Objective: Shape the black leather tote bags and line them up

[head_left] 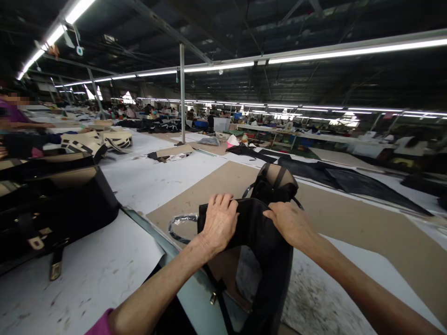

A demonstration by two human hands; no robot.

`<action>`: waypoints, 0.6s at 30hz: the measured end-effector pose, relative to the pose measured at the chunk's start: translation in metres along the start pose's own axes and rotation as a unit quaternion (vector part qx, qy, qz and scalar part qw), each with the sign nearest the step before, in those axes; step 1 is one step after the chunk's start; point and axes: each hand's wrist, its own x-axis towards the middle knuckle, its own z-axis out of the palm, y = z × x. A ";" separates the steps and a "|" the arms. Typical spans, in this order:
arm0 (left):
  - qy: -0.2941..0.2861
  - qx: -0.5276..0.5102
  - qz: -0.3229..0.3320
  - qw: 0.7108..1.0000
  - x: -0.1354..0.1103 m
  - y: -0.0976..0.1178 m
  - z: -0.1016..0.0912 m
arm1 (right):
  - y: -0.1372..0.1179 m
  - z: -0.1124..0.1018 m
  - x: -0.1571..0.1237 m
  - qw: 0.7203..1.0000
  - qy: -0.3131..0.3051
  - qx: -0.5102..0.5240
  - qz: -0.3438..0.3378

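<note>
A black handbag (275,265) stands in front of me, with a beige inside and a handle wrapped in clear plastic (182,219) sticking out at its far left. My left hand (220,221) is closed over the bag's upper edge, its fingers bent over the far side. My right hand (288,221) pinches the same edge farther right, thumb and fingers pressed on the black material. A small metal fitting (213,298) hangs on a dark strap at the near side. Just past the hands sits another black and beige bag (275,179), partly hidden behind the first.
Black bags with metal clasps (52,218) stand at the left on white paper. Brown board (335,218) covers the table beyond, with black sheets (342,174) at the right. Cream and black pieces (84,142) lie farther back. A metal post (182,93) rises mid-table; a person (21,111) is at the left.
</note>
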 end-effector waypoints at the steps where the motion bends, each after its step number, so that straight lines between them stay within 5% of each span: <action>1: 0.002 0.003 0.006 1.000 0.003 0.001 0.003 | 0.000 0.000 0.000 1.000 0.004 -0.001 -0.002; 11: 0.002 -0.090 -0.003 0.996 0.020 0.014 0.022 | 0.006 0.002 0.006 1.000 -0.006 0.010 -0.010; 18: -0.122 -0.153 0.063 0.979 0.022 0.001 0.003 | 0.015 0.000 0.011 0.997 -0.029 0.067 -0.035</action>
